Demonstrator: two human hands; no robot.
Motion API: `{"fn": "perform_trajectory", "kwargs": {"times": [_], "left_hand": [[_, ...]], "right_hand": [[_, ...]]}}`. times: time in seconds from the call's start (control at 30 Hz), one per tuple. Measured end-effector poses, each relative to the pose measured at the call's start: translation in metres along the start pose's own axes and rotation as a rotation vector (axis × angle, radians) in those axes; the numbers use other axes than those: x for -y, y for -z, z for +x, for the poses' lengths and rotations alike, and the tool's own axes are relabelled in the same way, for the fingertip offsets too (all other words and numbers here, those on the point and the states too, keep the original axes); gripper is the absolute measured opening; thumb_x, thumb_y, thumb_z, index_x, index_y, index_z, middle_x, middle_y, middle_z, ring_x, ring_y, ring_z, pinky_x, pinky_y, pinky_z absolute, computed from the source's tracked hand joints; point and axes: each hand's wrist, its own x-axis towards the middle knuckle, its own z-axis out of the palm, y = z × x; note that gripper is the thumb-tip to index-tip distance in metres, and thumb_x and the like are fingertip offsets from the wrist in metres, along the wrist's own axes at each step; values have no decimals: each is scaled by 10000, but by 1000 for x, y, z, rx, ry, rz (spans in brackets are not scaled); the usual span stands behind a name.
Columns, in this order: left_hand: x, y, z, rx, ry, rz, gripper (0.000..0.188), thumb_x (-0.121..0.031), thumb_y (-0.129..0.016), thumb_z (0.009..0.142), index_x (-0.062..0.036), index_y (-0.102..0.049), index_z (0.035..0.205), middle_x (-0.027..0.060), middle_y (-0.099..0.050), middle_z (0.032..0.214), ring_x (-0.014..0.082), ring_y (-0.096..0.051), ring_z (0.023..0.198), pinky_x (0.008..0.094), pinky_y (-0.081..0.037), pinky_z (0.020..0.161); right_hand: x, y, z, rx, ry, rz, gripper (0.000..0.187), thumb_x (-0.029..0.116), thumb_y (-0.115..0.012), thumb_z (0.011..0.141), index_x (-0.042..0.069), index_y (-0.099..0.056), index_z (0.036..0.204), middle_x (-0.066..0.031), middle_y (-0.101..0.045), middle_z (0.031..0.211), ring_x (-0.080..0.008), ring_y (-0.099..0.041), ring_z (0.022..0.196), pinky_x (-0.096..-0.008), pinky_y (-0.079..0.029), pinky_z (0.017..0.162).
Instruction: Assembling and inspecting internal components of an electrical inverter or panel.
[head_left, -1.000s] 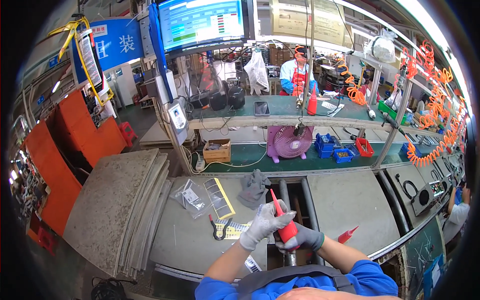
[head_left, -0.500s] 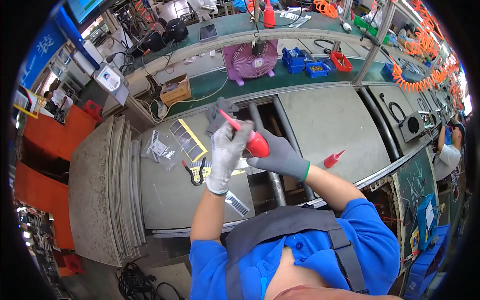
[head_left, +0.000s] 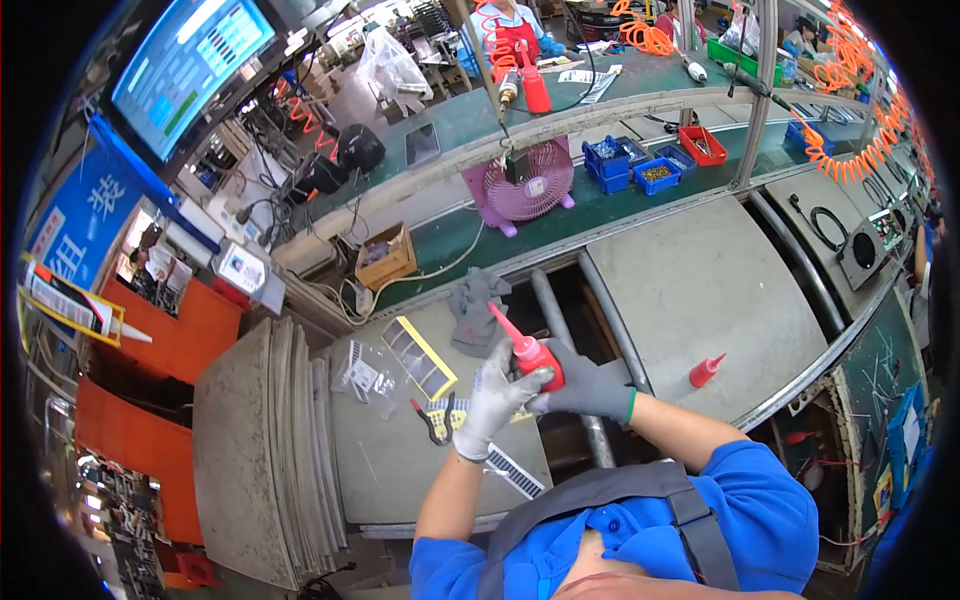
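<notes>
A red squeeze bottle with a long pointed nozzle [head_left: 541, 362] is held between my two hands above the work surface, its nozzle tilted up and to the left. My left hand [head_left: 490, 402], in a whitish glove, has its fingers closed round the bottle's near side. My right hand [head_left: 588, 385], in a dark grey glove, grips it from the right and behind; some of its fingers are hidden. A smaller red bottle [head_left: 704, 372] lies on the grey board to the right. Below and left of my hands are cutting pliers [head_left: 436, 422] with dark handles and yellow sticker sheets [head_left: 420, 358].
Stacked grey boards [head_left: 250, 430] stand at the left. A grey cloth [head_left: 478, 308], a plastic bag [head_left: 365, 378] and a striped label strip [head_left: 515, 472] lie near my hands. Metal rollers [head_left: 615, 315] show between the boards. Behind are a purple fan [head_left: 528, 185], a cardboard box [head_left: 385, 258] and blue bins [head_left: 607, 163].
My left fingers have moved from beside the nozzle down onto the bottle's body, and the nozzle is now uncovered. The view has tilted up, bringing a screen and a person at the back into sight.
</notes>
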Motion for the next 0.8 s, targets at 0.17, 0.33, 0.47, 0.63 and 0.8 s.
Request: {"fn": "perform_trajectory", "kwargs": {"times": [0.17,0.33,0.47,0.63,0.8], "left_hand": [[-41,49,120,-357,-170,40,397,-112,-760,849,-2,-553,1170,39,-627,969,121,-614,822,261,-510,727],[-63,120,328,-586,-535,563,531,-304,-826,770,23,-608,1127,128,-684,897,227,-659,819,351,-516,753],[-65,107,443,-564,-608,634,517,-313,-814,773,23,-621,1115,157,-708,932,286,-685,869,404,-513,824],[-24,77,515,-435,-604,801,511,-349,-814,766,-28,-629,1118,146,-699,1039,301,-679,971,399,-502,899],[-41,194,529,-162,-226,516,288,-218,-691,938,-35,-632,1152,35,-646,983,172,-600,923,313,-507,840]], "right_hand": [[-58,33,-39,240,-334,20,738,480,-726,871,59,-470,1420,-154,-624,1268,-226,-599,1144,-361,-476,983],[-171,46,-148,345,-602,-237,676,583,-669,853,32,-623,1241,-211,-658,1218,-330,-632,1161,-412,-493,970],[-183,69,-215,105,-1011,-139,470,419,-724,847,18,-692,1090,-163,-712,1053,-287,-696,969,-377,-540,872],[-231,65,-289,-435,-1035,5,328,226,-741,854,4,-688,1090,-155,-721,988,-222,-688,908,-347,-548,817],[-266,74,-267,-370,-941,38,485,425,-701,876,-13,-683,1085,-203,-713,988,-309,-688,932,-418,-539,819]]}}
